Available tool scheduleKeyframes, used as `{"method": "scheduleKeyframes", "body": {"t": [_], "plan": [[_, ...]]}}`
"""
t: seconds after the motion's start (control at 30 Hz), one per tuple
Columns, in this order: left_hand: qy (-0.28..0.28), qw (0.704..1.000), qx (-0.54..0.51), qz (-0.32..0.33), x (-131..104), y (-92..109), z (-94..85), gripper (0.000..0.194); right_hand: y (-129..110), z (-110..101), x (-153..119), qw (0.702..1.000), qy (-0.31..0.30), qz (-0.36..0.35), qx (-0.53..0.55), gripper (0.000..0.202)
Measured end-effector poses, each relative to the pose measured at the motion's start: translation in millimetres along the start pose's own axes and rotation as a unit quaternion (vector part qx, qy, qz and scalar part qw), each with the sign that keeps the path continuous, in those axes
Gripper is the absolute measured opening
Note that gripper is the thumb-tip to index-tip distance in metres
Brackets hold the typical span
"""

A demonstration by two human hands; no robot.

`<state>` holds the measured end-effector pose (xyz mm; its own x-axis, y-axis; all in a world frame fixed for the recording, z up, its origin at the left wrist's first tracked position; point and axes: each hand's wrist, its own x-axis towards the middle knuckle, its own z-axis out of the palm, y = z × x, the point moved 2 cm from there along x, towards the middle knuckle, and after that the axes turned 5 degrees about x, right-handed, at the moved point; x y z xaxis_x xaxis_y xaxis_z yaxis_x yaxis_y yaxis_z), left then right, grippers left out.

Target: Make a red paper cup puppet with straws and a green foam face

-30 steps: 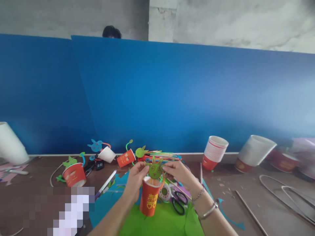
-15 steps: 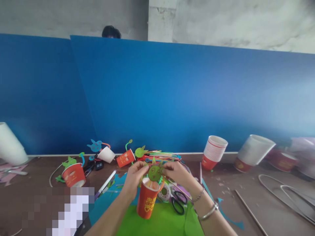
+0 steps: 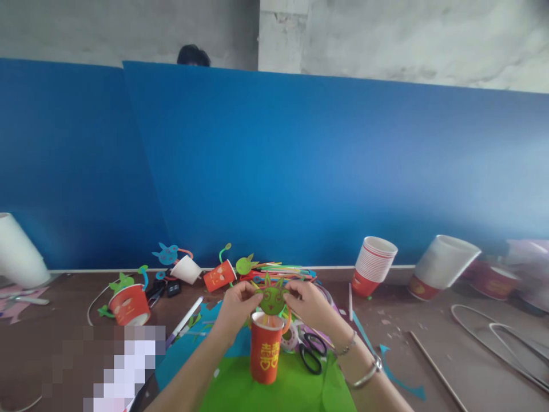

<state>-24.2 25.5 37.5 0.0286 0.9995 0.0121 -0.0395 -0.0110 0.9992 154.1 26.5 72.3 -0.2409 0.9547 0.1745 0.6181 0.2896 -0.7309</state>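
Note:
A green paper animal face (image 3: 271, 301) with pointed ears stands above the rim of a red paper cup (image 3: 265, 356) with yellow lettering. My left hand (image 3: 240, 303) pinches the face's left edge, and my right hand (image 3: 303, 301) pinches its right edge. Below the face, an orange straw piece (image 3: 287, 320) curves out at the cup's right side. The cup rests upright on green paper (image 3: 240, 395). Just right of it lie a roll of tape (image 3: 290, 337) and black-handled scissors (image 3: 312, 352).
Finished-looking cup figures, one a red cup with green pieces (image 3: 129, 305), stand at the left and back. Coloured straws (image 3: 283, 273) lie behind my hands. Stacked paper cups (image 3: 374, 264) stand right. A blue partition (image 3: 300, 171) runs behind the table; a person's hair (image 3: 194, 55) shows above it.
The red cup has shifted slightly right and turned upright, its lettering now facing me. The green face moved a little right with it, and both hands still pinch its edges.

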Motion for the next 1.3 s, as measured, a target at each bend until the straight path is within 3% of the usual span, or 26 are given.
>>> {"method": "scheduleKeyframes", "body": {"t": [0.23,0.53,0.8,1.03,1.3], "plan": [[0.016,1.000,-0.021,0.003,-2.1,-1.1,2.8,0.021,-7.0,-1.7,-2.7,0.999,0.018,-0.017,-0.031,0.017],[0.000,0.996,-0.087,0.006,-3.5,0.0,2.1,0.038,-13.2,-3.6,-5.0,0.999,0.016,-0.015,-0.041,0.017],[-0.052,0.994,-0.074,-0.053,-0.3,0.6,1.9,0.030,-8.6,-2.9,-3.5,1.000,0.017,-0.004,0.014,0.016],[-0.015,0.998,-0.043,-0.037,-2.3,4.1,2.4,0.027,-9.8,-3.7,-3.6,0.999,0.013,-0.005,0.048,0.017],[-0.012,0.997,-0.067,-0.045,-2.4,3.5,3.8,0.032,-10.3,-4.0,-3.8,1.000,0.022,0.000,-0.011,0.018]]}}
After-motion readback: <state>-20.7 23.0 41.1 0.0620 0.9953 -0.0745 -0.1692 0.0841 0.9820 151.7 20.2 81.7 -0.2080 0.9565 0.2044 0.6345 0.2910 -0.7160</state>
